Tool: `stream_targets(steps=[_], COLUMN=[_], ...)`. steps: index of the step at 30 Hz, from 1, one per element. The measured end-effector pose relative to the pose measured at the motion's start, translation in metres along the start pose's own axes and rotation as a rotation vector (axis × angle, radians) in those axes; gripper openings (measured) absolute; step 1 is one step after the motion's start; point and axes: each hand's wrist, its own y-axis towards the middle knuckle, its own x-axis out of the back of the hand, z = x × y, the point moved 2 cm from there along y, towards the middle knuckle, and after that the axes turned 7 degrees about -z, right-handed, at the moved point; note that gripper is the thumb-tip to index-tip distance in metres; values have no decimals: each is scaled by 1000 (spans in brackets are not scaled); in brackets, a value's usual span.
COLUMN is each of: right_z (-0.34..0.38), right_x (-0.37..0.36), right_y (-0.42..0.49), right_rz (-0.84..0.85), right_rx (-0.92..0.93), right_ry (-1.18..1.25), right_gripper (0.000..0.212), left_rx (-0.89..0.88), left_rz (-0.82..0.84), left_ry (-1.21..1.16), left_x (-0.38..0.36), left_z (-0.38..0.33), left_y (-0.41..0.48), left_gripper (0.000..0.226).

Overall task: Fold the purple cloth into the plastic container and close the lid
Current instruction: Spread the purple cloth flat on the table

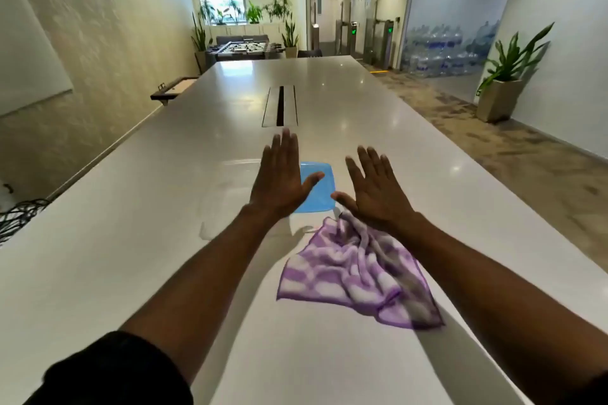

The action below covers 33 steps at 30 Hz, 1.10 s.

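Observation:
A purple-and-white checked cloth [358, 276] lies crumpled on the white table [131, 256], close to me and right of centre. Just beyond it sits a blue lid [317, 189], flat on the table. A clear plastic container [230, 197] is faintly visible left of the lid, its outline hard to make out. My left hand [279, 181] hovers open, palm down, over the lid's left edge. My right hand [375, 191] is also open with fingers spread, above the cloth's far corner. Neither hand holds anything.
The long table has a cable slot [280, 106] in its middle, beyond my hands. A foosball table [245, 49] and potted plants stand past the far end. Carpeted floor and a planter [498, 99] are on the right, a wall on the left.

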Motion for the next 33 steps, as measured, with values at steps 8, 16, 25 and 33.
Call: stream_targets(steps=[8, 16, 25, 33], right_z=[-14, -16, -65, -112], right_x=[-57, -68, -66, -64], right_y=[-56, -69, -73, -79], right_rz=[239, 311, 399, 431], right_rx=[-77, -127, -153, -10], right_ry=[71, 304, 352, 164], right_gripper=[93, 79, 76, 106], left_rx=[27, 13, 222, 418], left_rz=[339, 520, 523, 414], left_ry=[-78, -124, 13, 178], left_x=[-63, -75, -68, -39], left_z=[-25, -35, -15, 2], left_y=[-76, -95, -122, -145], left_gripper=[71, 55, 72, 64])
